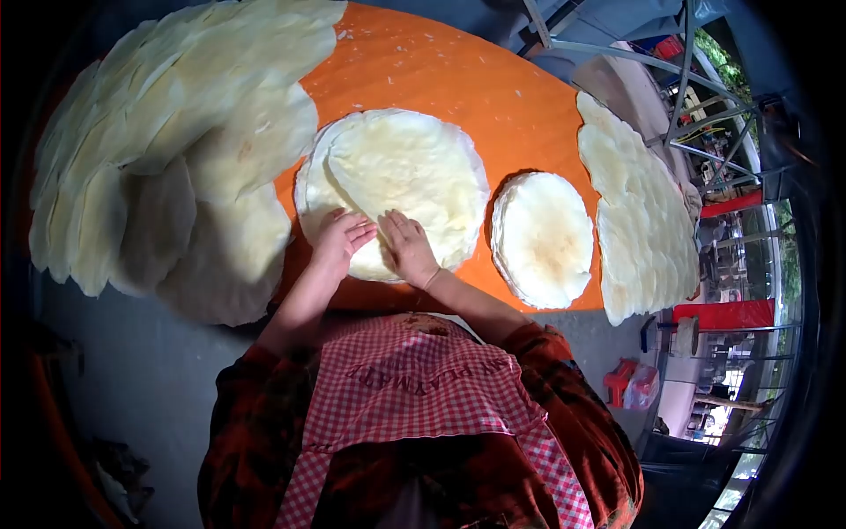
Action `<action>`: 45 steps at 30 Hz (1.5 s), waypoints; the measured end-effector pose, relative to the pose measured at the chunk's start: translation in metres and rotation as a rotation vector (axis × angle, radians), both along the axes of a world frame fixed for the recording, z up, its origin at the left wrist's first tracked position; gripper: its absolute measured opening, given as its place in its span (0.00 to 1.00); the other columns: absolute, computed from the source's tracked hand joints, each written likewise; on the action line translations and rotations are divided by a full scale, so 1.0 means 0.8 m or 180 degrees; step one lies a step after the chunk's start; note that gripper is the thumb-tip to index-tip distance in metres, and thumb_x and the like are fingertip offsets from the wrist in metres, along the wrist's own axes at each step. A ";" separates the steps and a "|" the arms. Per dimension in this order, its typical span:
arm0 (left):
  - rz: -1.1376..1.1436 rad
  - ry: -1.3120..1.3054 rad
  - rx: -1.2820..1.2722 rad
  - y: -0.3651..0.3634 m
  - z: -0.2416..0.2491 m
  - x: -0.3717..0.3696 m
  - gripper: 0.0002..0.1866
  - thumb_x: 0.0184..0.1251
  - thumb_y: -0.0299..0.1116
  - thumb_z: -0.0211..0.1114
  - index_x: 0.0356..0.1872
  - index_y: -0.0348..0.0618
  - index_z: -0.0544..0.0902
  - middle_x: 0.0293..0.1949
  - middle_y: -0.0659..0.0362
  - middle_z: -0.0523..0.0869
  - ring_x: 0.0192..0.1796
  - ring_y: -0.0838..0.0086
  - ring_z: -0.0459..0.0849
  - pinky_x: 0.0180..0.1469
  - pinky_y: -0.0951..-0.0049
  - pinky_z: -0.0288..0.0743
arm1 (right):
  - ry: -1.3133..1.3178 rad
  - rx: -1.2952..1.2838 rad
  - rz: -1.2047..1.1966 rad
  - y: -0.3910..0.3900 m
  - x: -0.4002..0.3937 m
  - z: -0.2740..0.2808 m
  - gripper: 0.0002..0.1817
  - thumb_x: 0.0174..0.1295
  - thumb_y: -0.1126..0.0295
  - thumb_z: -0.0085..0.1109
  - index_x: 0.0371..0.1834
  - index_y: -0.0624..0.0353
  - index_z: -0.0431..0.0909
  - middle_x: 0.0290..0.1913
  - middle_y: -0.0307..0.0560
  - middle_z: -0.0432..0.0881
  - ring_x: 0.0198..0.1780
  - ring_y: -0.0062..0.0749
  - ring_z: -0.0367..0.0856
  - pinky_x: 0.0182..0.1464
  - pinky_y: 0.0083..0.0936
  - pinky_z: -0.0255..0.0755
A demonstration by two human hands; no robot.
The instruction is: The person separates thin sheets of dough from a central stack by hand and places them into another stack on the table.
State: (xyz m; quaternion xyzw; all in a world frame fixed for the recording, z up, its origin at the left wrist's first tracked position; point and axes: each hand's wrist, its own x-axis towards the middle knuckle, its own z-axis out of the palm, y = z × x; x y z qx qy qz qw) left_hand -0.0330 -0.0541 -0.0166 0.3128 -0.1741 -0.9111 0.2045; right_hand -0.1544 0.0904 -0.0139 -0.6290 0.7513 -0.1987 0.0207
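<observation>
Thin, round, pale sheets (410,163), stacked, left hand (342,242) and right hand (410,247) atop, can't tell whether grip pinches

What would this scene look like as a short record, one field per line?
Surface: orange table
Left hand: on the middle pile, fingers near the top round's edge; grip unclear
Right hand: beside the left, on the same pile
Middle pile: pale, thin rounds, the top one shifted off those beneath
Small pile: to the right, its top lightly browned
Far left: many overlapping rounds
Far right: more overlapping rounds
Clothing: red-and-white checked apron
</observation>
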 end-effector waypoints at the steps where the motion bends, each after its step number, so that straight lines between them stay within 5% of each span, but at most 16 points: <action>1: -0.0072 -0.0017 -0.0040 0.006 0.025 0.007 0.23 0.63 0.22 0.60 0.58 0.39 0.63 0.45 0.49 0.76 0.45 0.58 0.83 0.48 0.62 0.83 | 0.0262 -0.0365 0.0054 -0.006 -0.013 -0.007 0.25 0.54 0.71 0.60 0.58 0.66 0.73 0.58 0.60 0.75 0.61 0.49 0.74 0.61 0.41 0.68; 3: 0.0226 -0.0648 -0.0919 0.016 0.026 0.021 0.21 0.63 0.22 0.61 0.56 0.39 0.66 0.44 0.52 0.76 0.44 0.64 0.81 0.48 0.67 0.80 | -0.0585 -0.0520 -0.0307 -0.019 -0.028 0.048 0.10 0.55 0.72 0.60 0.41 0.61 0.81 0.35 0.55 0.83 0.38 0.48 0.84 0.41 0.34 0.78; 5: 0.0619 -0.1590 -0.2177 0.014 -0.015 0.030 0.19 0.61 0.22 0.63 0.54 0.37 0.71 0.44 0.58 0.76 0.43 0.74 0.75 0.47 0.74 0.73 | -0.1032 0.0067 -0.0998 -0.037 -0.084 0.101 0.08 0.59 0.72 0.58 0.38 0.62 0.83 0.36 0.62 0.82 0.37 0.53 0.83 0.40 0.39 0.76; 6: 0.0839 -0.1964 -0.2679 0.012 -0.009 0.043 0.21 0.60 0.21 0.64 0.54 0.36 0.72 0.44 0.58 0.75 0.42 0.75 0.74 0.49 0.75 0.70 | -0.0641 -0.0649 -0.0797 -0.045 -0.096 0.136 0.08 0.60 0.73 0.57 0.38 0.64 0.82 0.35 0.62 0.82 0.36 0.54 0.82 0.37 0.40 0.76; 7: 0.0792 -0.2020 -0.2466 0.010 -0.018 0.053 0.21 0.59 0.21 0.64 0.55 0.36 0.72 0.45 0.58 0.75 0.43 0.75 0.74 0.49 0.74 0.71 | -0.0187 -0.0744 -0.0749 -0.048 -0.083 0.192 0.07 0.59 0.76 0.55 0.38 0.64 0.81 0.31 0.61 0.81 0.35 0.54 0.82 0.37 0.40 0.76; 9: 0.0661 -0.1938 -0.2140 0.012 -0.033 0.058 0.22 0.60 0.21 0.63 0.56 0.36 0.71 0.46 0.58 0.75 0.44 0.75 0.74 0.49 0.74 0.72 | 0.0362 -0.0523 -0.0471 -0.046 -0.071 0.208 0.14 0.52 0.79 0.55 0.43 0.61 0.81 0.38 0.57 0.83 0.40 0.51 0.83 0.41 0.37 0.78; 11: 0.0531 -0.1658 -0.1926 0.016 -0.037 0.059 0.23 0.60 0.21 0.62 0.58 0.36 0.69 0.47 0.58 0.75 0.45 0.75 0.75 0.48 0.74 0.72 | 0.0644 -0.0480 -0.0157 -0.044 -0.043 0.164 0.19 0.47 0.80 0.53 0.45 0.61 0.80 0.47 0.54 0.82 0.49 0.49 0.81 0.47 0.36 0.77; 14: 0.0632 -0.1483 -0.1269 0.020 -0.003 0.048 0.24 0.62 0.21 0.61 0.59 0.36 0.67 0.47 0.57 0.75 0.46 0.73 0.75 0.47 0.74 0.73 | 0.1055 -0.0109 0.0100 -0.032 -0.014 0.024 0.18 0.49 0.77 0.55 0.47 0.65 0.79 0.50 0.54 0.82 0.54 0.45 0.80 0.53 0.38 0.75; 22: 0.0363 -0.0700 -0.1000 0.017 -0.026 0.050 0.12 0.65 0.24 0.58 0.49 0.39 0.71 0.40 0.57 0.76 0.40 0.69 0.80 0.49 0.64 0.82 | 0.0589 0.0067 -0.0255 -0.045 0.037 0.021 0.21 0.55 0.70 0.57 0.54 0.63 0.76 0.58 0.52 0.78 0.60 0.45 0.75 0.58 0.36 0.71; 31: 0.0223 -0.0468 -0.0709 0.023 -0.012 0.051 0.03 0.67 0.26 0.57 0.39 0.43 0.73 0.37 0.61 0.77 0.39 0.71 0.81 0.45 0.67 0.81 | 0.0226 0.0239 -0.0181 -0.051 0.055 0.025 0.24 0.58 0.62 0.59 0.57 0.62 0.74 0.63 0.53 0.73 0.66 0.47 0.68 0.60 0.47 0.67; 34: 0.0113 -0.0081 -0.0797 0.015 -0.054 0.048 0.09 0.66 0.28 0.58 0.46 0.41 0.73 0.37 0.61 0.77 0.38 0.74 0.79 0.44 0.74 0.78 | 0.0312 0.0266 -0.0173 -0.045 0.069 0.031 0.29 0.58 0.63 0.60 0.62 0.64 0.69 0.65 0.55 0.70 0.69 0.48 0.63 0.62 0.47 0.65; 35: 0.0172 -0.0168 -0.0640 0.018 -0.028 0.050 0.09 0.66 0.28 0.58 0.46 0.41 0.74 0.37 0.62 0.77 0.38 0.75 0.78 0.44 0.76 0.77 | 0.0734 -0.0130 -0.0143 -0.043 0.069 0.037 0.26 0.58 0.62 0.60 0.57 0.66 0.74 0.62 0.57 0.74 0.63 0.49 0.72 0.57 0.41 0.71; 38: 0.0453 -0.0344 -0.0608 0.023 0.017 0.053 0.09 0.67 0.26 0.57 0.48 0.42 0.75 0.38 0.63 0.77 0.38 0.78 0.77 0.43 0.79 0.73 | -0.0011 -0.0143 -0.0194 -0.053 0.009 -0.001 0.21 0.57 0.61 0.60 0.50 0.62 0.80 0.52 0.57 0.81 0.55 0.48 0.79 0.51 0.39 0.76; 40: 0.0755 -0.0383 -0.1162 0.019 0.009 0.068 0.10 0.68 0.24 0.56 0.48 0.42 0.76 0.38 0.63 0.77 0.38 0.79 0.76 0.43 0.80 0.71 | -0.0382 0.0677 -0.0820 -0.074 -0.041 0.095 0.14 0.56 0.67 0.59 0.42 0.60 0.83 0.38 0.60 0.84 0.40 0.51 0.84 0.41 0.39 0.78; 42: 0.1210 -0.1170 -0.2024 0.007 -0.038 0.078 0.13 0.66 0.22 0.58 0.51 0.42 0.75 0.44 0.62 0.77 0.44 0.78 0.76 0.49 0.77 0.73 | 0.0271 0.0068 -0.0601 -0.085 -0.086 0.170 0.11 0.55 0.74 0.55 0.40 0.58 0.84 0.33 0.60 0.83 0.35 0.54 0.82 0.38 0.43 0.76; 45: 0.1278 -0.1397 -0.1963 0.006 -0.027 0.085 0.15 0.66 0.20 0.56 0.53 0.41 0.73 0.42 0.63 0.76 0.44 0.78 0.75 0.49 0.78 0.73 | 0.0655 -0.0639 -0.0353 -0.065 -0.052 0.236 0.13 0.52 0.79 0.52 0.38 0.58 0.83 0.32 0.56 0.83 0.32 0.53 0.81 0.34 0.42 0.76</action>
